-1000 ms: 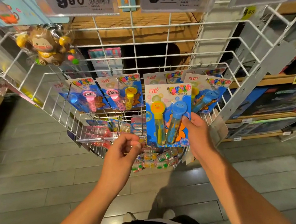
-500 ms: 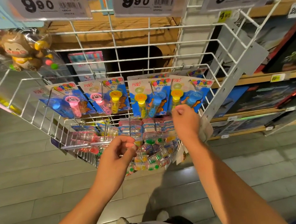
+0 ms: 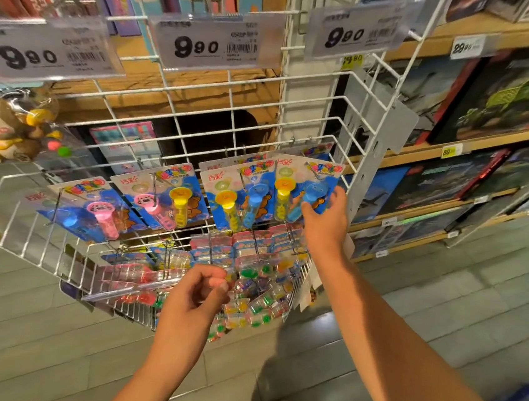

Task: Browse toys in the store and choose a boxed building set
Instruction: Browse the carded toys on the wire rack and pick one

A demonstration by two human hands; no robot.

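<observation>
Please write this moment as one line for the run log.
right hand: touches bubble wand pack on wire rack | left hand: empty, loosely curled

The left hand [image 3: 196, 294] is in the lower middle of the frame, its fingers loosely curled toward the thumb, and I cannot tell if it holds something. The right hand [image 3: 325, 216] is higher, right of centre, with the forearm stretched from the lower right corner and fingers reaching forward.

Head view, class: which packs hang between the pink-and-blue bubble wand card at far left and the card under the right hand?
Two cards: pink-and-yellow wands, then yellow-and-blue wands, seen in the head view, left of the right hand.
</observation>
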